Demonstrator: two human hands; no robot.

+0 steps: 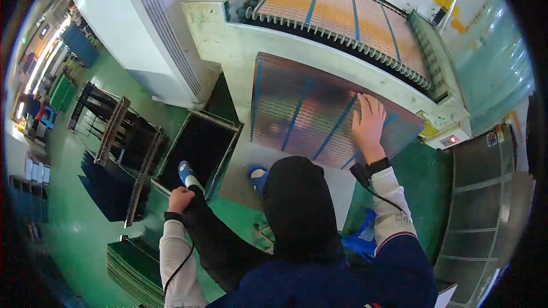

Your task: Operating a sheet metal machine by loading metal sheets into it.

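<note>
1. Resting on the striped panel (285,102) was your right hand (370,125), with its fingers stretched toward the upper edge and its thumb somewhat apart from them. The hand was not closed in a fist.

2. The striped panel was before you, just in front of the pale machine (240,40). It stood tilted, its coppery face was turned to you, and blue bands crossed this face. What carried its lower edge could not be told.

3. Your left hand (180,199) was low, just beside your left leg (222,234), with its fingers curled together. Whether it was clamped on something could not be told.

4. On your right wrist there was a black wristband (379,165), from which a dark cord (388,199) ran along the light sleeve.

5. On top of the machine, behind the striped panel, lay another coppery sheet (337,11) with blue bands, and a row of rings (337,34) ran along its near edge.

6. To the left of the striped panel was a dark bin (200,140) with a metal rim, and one blue shoe (185,174) of yours was over it.

7. Farther to the left, on the green floor (80,239), stood a metal rack (111,131). Nearer to you was a stack of boards (128,271).

8. At your right side were a blue bag (362,236) and a grey metal panel (476,205).
</note>
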